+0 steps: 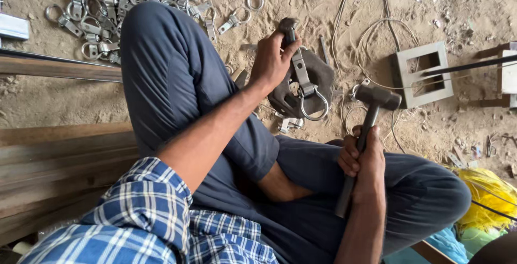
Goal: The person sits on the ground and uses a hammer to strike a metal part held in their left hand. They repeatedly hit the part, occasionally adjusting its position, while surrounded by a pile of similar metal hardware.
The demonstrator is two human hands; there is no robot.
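Observation:
My left hand [273, 59] grips the top end of a metal strap clamp with a ring [306, 86], holding it against a dark iron block [323, 78] on the sandy ground. A hammer [371, 108] is clenched in my right hand [363, 161] by its dark handle, with the head raised to the right of the block. Both hands reach over my legs in blue trousers [177, 91].
A heap of several similar ring clamps [118, 5] lies at the upper left. A square metal frame [423, 73], loose wire [366, 32], long bars [54, 67], wooden planks [48, 156] and a yellow bundle [487, 199] surround me.

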